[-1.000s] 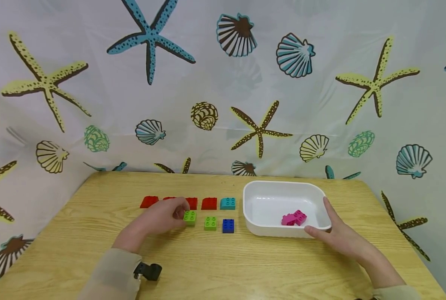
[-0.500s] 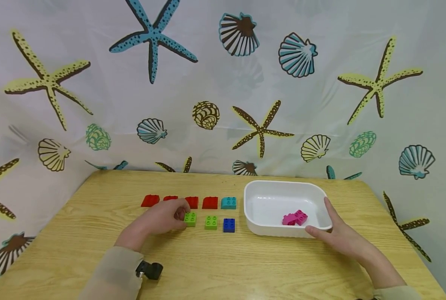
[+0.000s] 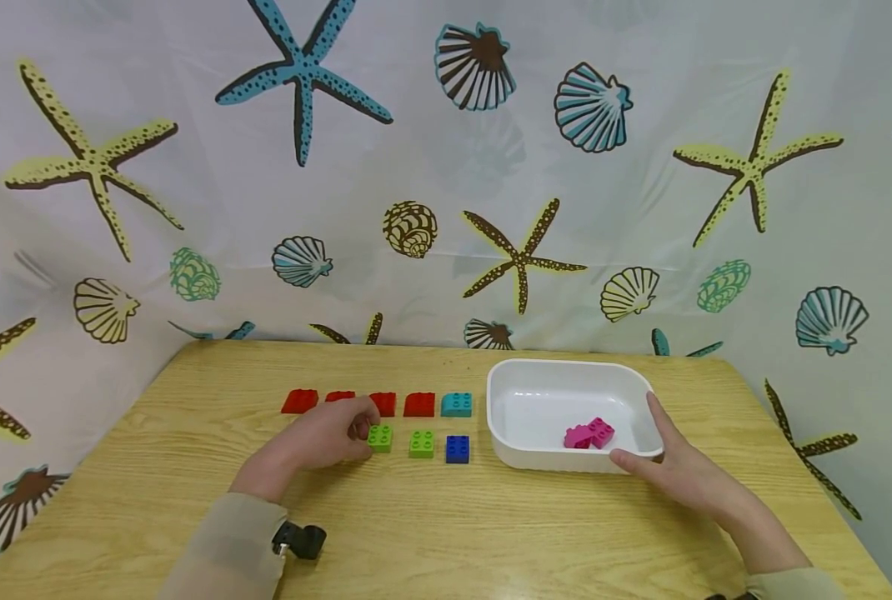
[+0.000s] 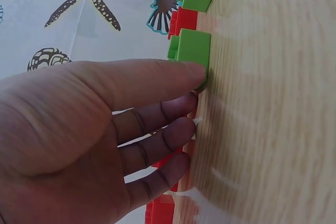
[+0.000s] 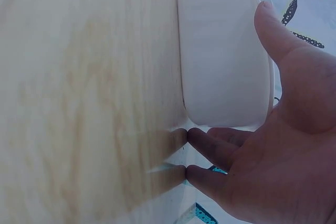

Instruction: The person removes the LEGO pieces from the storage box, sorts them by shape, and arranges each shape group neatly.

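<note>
My left hand (image 3: pixel 332 433) pinches a lime green toy brick (image 3: pixel 381 438) at the table, thumb against its near side. In the left wrist view the thumb covers part of this green brick (image 4: pixel 193 46), and the other fingers reach along behind. A second lime green brick (image 3: pixel 421 444) and a dark blue brick (image 3: pixel 457 449) stand to its right. My right hand (image 3: pixel 689 475) rests at the right front corner of a white plastic tub (image 3: pixel 536 459), thumb at the front rim, fingers extended along the side. Pink bricks (image 3: pixel 590 433) lie inside the tub.
Behind the green bricks runs a row of several red bricks (image 3: pixel 419 405), one partly hidden by my left hand, with a turquoise brick (image 3: pixel 457 405) at its right end. A patterned curtain (image 3: pixel 416 150) encloses the wooden table (image 3: pixel 446 525) at the back and sides.
Both hands and the bricks stay in place; only the head view shifts slightly.
</note>
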A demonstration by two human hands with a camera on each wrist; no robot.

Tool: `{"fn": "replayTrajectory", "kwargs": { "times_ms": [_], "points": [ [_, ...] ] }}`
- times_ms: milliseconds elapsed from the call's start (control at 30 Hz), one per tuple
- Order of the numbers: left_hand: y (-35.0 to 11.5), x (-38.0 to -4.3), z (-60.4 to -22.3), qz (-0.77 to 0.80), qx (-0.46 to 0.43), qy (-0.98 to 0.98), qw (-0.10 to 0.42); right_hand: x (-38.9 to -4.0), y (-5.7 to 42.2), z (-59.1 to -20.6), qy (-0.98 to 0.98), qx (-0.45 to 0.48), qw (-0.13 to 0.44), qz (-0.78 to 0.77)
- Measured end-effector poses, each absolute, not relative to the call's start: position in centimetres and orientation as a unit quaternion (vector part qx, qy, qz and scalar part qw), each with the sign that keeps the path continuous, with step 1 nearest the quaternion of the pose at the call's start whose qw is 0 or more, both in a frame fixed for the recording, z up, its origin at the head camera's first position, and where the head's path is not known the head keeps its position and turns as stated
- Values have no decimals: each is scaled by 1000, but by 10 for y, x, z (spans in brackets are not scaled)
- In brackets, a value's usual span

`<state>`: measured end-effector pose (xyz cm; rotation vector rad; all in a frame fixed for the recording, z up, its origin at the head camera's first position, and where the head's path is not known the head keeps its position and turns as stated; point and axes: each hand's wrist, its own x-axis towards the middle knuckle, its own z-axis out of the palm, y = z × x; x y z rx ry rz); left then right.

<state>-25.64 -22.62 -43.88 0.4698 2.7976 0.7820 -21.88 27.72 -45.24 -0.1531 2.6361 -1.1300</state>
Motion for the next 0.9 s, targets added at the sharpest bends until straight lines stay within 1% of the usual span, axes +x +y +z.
{"fn": "replayTrajectory", "kwargs": {
  "times_ms": [200,267,433,567,767,900],
  "points": [
    [-235,-255,-432,289,161,937,113,-219,276,-451,910,-50,135,-390],
    [-238,-254,-428,295,157,936,110,-219,276,-451,910,-49,135,-389],
    [-238,-254,-417,295,168,938,74,-218,277,-451,912,-47,135,-384],
    [-224,-254,-407,291,184,938,48,-218,277,-451,913,-47,135,-382],
    [-192,-254,-399,300,206,931,12,-218,277,-451,914,-46,134,-381],
    [-168,-254,-397,314,221,923,2,-219,277,-451,912,-47,136,-384]
  ]
}}
